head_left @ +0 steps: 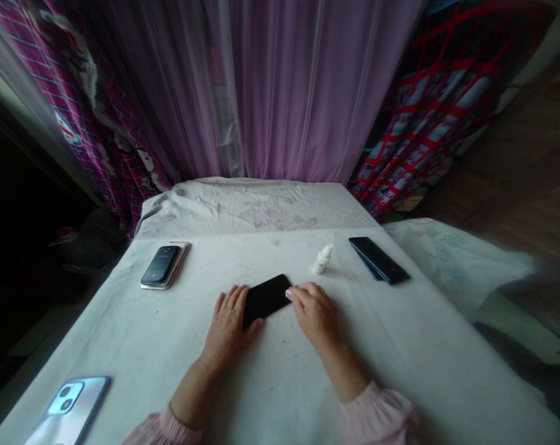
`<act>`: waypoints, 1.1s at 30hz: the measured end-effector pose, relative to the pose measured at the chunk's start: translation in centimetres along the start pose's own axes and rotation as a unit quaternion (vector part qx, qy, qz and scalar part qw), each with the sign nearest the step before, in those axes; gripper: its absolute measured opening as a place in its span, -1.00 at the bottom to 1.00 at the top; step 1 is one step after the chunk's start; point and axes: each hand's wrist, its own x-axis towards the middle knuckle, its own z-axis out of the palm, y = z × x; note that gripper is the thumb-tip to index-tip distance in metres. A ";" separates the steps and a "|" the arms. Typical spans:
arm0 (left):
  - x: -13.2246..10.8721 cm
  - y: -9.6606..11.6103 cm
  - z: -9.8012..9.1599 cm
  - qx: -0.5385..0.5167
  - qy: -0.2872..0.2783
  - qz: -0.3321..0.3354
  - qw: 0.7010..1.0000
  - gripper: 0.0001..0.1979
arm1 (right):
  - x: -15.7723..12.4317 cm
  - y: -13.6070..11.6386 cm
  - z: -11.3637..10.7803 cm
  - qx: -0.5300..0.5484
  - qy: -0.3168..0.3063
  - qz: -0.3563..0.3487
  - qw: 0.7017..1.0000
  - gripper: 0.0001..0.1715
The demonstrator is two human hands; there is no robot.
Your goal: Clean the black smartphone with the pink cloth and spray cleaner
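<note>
A black smartphone (267, 300) lies at a slant on the white tablecloth, its dark screen facing up. My left hand (230, 322) grips its left end, fingers along the far edge and thumb along the near one. Over the phone's right end, my right hand (314, 309) pinches a small pale pink piece (288, 295), which looks like a bit of cloth or sponge; its exact kind is hard to make out. Just beyond my right hand, a small white dropper bottle (323, 259) stands upright.
Two stacked phones (164, 266) lie at the left, and two dark phones (380, 259) overlap at the right. A silvery-blue phone (73, 411) rests face down at the near left. Purple curtains (289, 93) hang behind the table (280, 395).
</note>
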 end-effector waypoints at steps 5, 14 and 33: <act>0.1 0.0 0.0 0.002 -0.006 0.004 1.000 -0.38 | 0.2 0.2 0.0 -0.008 0.011 0.007 1.000 -0.77; 0.0 -0.2 0.1 0.000 0.005 0.011 1.000 -0.38 | -0.4 -3.8 0.6 0.012 -0.034 -0.061 0.997 -0.77; 0.1 -0.2 0.3 -0.003 0.012 0.006 1.000 -0.37 | 0.1 -3.6 0.4 0.000 -0.041 -0.061 0.997 -0.78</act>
